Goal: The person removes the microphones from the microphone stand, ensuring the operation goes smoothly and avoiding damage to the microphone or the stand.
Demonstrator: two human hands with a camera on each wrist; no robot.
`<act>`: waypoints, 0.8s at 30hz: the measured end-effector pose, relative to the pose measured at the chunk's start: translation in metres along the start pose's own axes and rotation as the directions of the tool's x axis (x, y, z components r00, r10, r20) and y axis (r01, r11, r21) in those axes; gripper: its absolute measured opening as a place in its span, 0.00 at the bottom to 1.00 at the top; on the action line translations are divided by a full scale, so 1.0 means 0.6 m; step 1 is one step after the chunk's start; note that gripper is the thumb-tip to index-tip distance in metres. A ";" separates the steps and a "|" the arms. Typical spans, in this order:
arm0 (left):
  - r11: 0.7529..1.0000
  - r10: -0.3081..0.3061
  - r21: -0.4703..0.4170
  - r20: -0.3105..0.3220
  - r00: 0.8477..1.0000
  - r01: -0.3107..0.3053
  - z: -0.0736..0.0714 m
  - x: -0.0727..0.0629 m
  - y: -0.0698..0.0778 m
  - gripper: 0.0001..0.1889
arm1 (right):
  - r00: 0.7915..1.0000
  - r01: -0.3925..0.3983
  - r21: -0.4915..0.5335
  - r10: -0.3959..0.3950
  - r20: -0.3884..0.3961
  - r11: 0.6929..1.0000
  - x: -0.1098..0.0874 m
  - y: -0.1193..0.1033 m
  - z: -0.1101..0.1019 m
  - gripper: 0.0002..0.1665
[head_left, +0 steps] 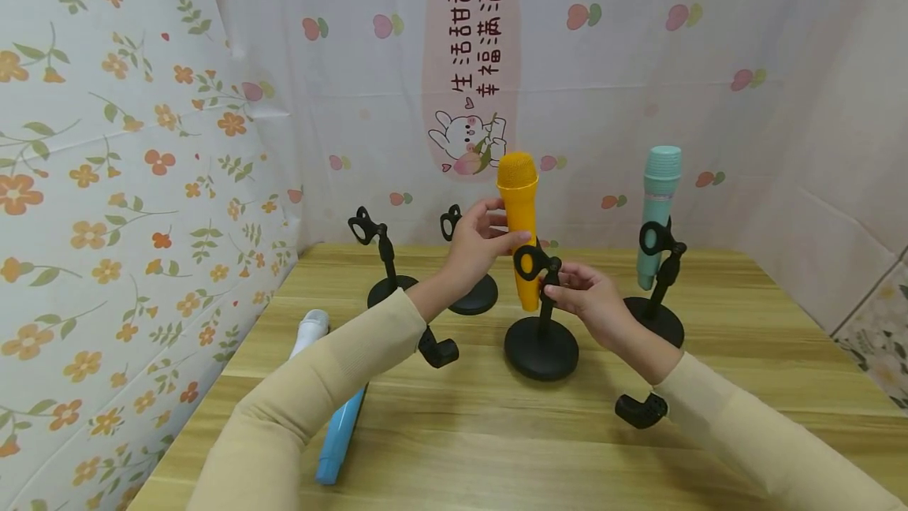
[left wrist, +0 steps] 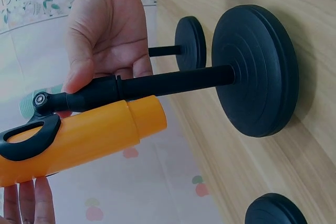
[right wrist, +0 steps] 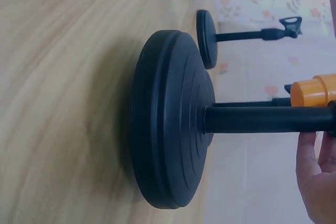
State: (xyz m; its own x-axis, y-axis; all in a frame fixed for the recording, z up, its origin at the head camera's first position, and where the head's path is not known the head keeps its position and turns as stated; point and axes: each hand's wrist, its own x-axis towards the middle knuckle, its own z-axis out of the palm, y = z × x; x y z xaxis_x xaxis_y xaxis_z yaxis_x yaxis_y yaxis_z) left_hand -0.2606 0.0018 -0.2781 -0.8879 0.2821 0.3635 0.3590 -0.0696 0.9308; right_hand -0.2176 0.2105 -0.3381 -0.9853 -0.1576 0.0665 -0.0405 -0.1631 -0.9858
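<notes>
An orange microphone (head_left: pixel 522 215) stands nearly upright in the black clip of a desk stand (head_left: pixel 541 348), with the clip's side loop lying against its body. My left hand (head_left: pixel 478 247) holds that microphone around its upper body, thumb in front. With thumb and fingers, my right hand (head_left: pixel 596 306) grips the same stand near the joint at the top of its pole. In the left wrist view the orange microphone (left wrist: pixel 100 135) lies along the stand's pole (left wrist: pixel 178 81), its lower end sticking out past the clip. The round base (right wrist: pixel 168 119) rests on the table.
To the right, a teal microphone (head_left: pixel 660 188) sits in another stand (head_left: pixel 656 322). Two stands with bare clips (head_left: pixel 363 225) (head_left: pixel 450 222) are at the back left. A white microphone (head_left: pixel 312 327) and a blue one (head_left: pixel 342 432) lie at left, partly behind my sleeve.
</notes>
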 end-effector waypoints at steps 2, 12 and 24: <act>1.000 -0.005 0.001 0.001 1.000 0.005 -0.001 -0.005 0.000 0.26 | 1.000 -0.001 0.001 0.001 0.004 1.000 -0.004 0.002 0.002 0.14; 1.000 -0.007 0.001 0.001 1.000 0.007 -0.003 -0.029 0.003 0.26 | 1.000 -0.013 -0.014 0.013 0.008 1.000 -0.020 0.010 0.011 0.13; 0.999 0.039 0.024 0.003 0.999 -0.040 -0.003 -0.055 0.006 0.23 | 1.000 0.000 -0.033 0.001 0.021 0.999 -0.038 0.020 0.019 0.13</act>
State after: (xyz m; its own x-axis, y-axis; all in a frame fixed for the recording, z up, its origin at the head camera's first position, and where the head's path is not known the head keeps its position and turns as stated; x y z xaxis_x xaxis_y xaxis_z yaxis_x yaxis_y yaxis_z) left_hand -0.2305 -0.0095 -0.2866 -0.8721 0.2820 0.3999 0.4005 -0.0579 0.9144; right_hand -0.1935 0.2014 -0.3497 -0.9816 -0.1781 0.0687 -0.0456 -0.1305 -0.9904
